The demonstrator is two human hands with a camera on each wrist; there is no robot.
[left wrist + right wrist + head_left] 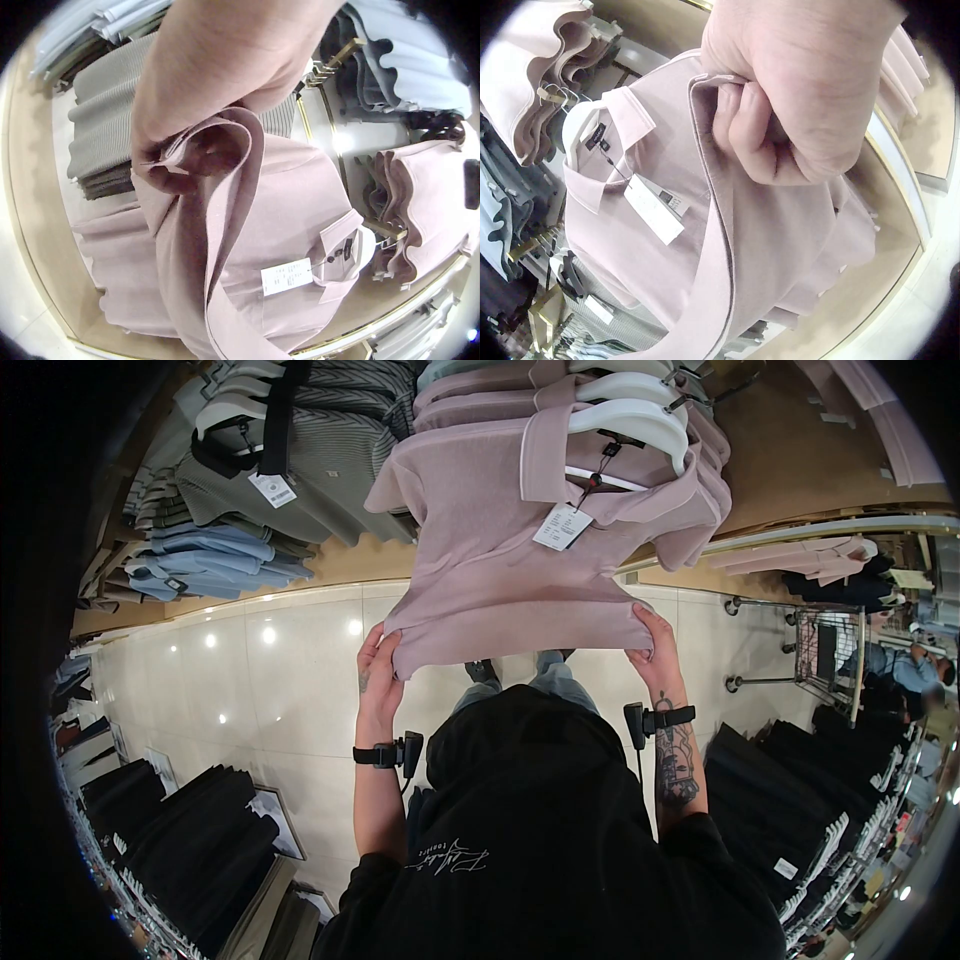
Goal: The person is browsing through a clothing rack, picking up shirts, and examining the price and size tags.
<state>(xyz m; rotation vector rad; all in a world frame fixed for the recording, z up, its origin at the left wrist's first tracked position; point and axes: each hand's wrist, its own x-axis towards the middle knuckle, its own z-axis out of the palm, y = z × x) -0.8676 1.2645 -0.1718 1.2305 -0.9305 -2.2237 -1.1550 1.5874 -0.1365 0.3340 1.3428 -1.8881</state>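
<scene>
A pink collared polo shirt [480, 540] hangs on a white hanger [640, 425] at the front of a rack. Its lower hem is pulled out toward the person and stretched wide. My left hand [378, 665] grips the hem's left corner; in the left wrist view the cloth folds into a loop beside the curled fingers [169, 180]. At the opposite corner my right hand [655, 645] pinches the hem, its fingers [742, 127] curled round the edge in the right wrist view. A white price tag [563, 526] dangles below the collar.
Grey knit tops [330, 470] hang to the left, above folded blue garments [215, 555]. Tiled floor [290, 660] lies around the feet. Dark garments [190, 840] line racks on both sides behind, and a wheeled wire cart [828, 650] stands at right.
</scene>
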